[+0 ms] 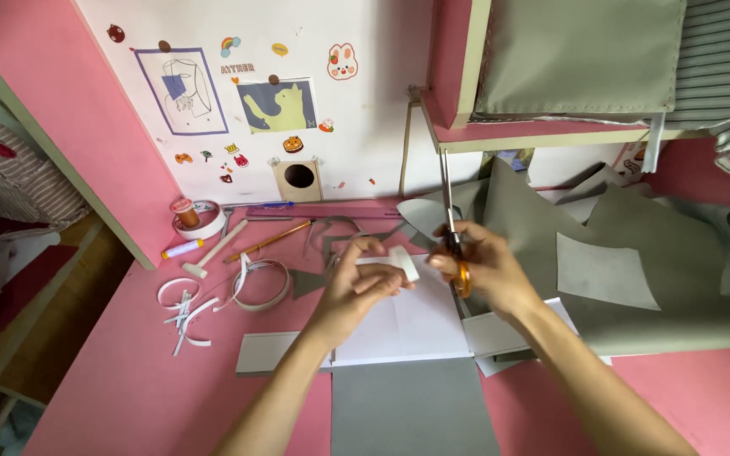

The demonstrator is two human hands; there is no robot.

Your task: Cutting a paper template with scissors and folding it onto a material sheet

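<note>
My left hand [363, 283] pinches the small white strip [403, 262] above the pink worktop [128, 380]; my right hand [483, 270] is clamped on the orange-handled scissors [452, 236], blades pointing away. I'd steady the strip first, then take short snips.

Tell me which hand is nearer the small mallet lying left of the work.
Left. The left hand is right of the small mallet, holding a white strip; the right hand, gripping scissors, is farther right.

It was a home craft corner: a pink worktable [128, 380] strewn with grey fabric pieces [635, 279] at right, white tape strips [183, 308] at left, and stickers and drawings [183, 89] pinned on the white wall panel, upper left.
</note>
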